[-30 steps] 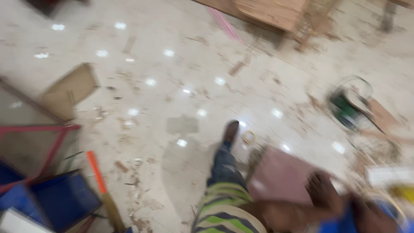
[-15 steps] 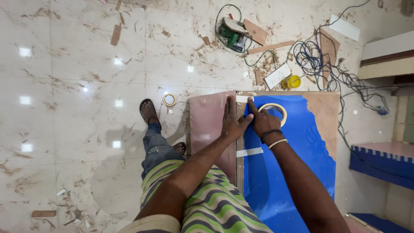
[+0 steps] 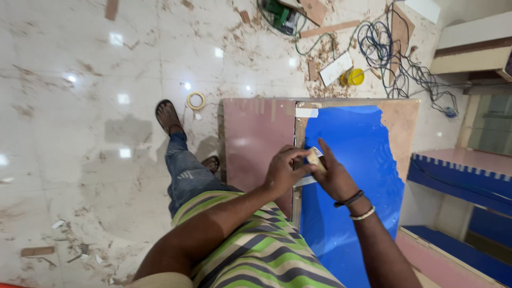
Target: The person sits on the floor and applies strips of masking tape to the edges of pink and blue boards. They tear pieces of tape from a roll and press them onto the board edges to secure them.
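Both hands meet over the board's middle seam: the left hand (image 3: 282, 172) pinches the loose end of the tape roll (image 3: 314, 158), which the right hand (image 3: 333, 176) cups in a closed grip. One tape strip (image 3: 306, 112) already bridges the seam near the far edge of the blue sheet (image 3: 352, 160); a second strip lies half hidden under the hands, and the nearer stretch of seam looks untaped.

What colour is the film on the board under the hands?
Bright blue film, partly peeled off the board at its far right corner; the head view shows it.
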